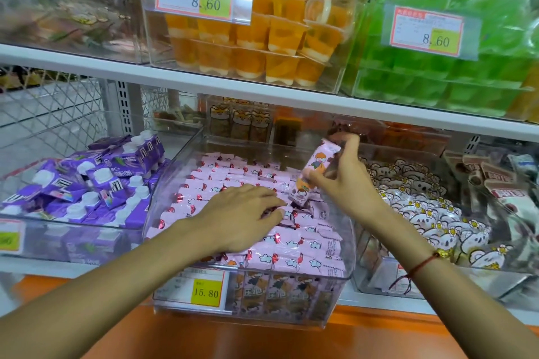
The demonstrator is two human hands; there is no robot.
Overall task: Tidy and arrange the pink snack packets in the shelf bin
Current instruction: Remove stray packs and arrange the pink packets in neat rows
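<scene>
A clear plastic shelf bin [348, 245] stands in the middle of the lower shelf, filled with rows of pink snack packets [294, 253] printed with clouds and red balloons. My left hand [242, 214] lies palm down on the packets in the middle of the bin, fingers spread and pressing on them. My right hand [344, 181] is raised over the bin's right side. It grips one pink packet [313, 173] with a cartoon child on it, held upright and tilted, its lower end near the pile.
A bin of purple drink cartons [96, 183] stands to the left, a bin of white cartoon-printed packets [431, 213] to the right. A yellow 15.80 price tag [206, 292] hangs on the pink bin's front. Orange [262, 46] and green [437, 73] jelly cups fill the upper shelf.
</scene>
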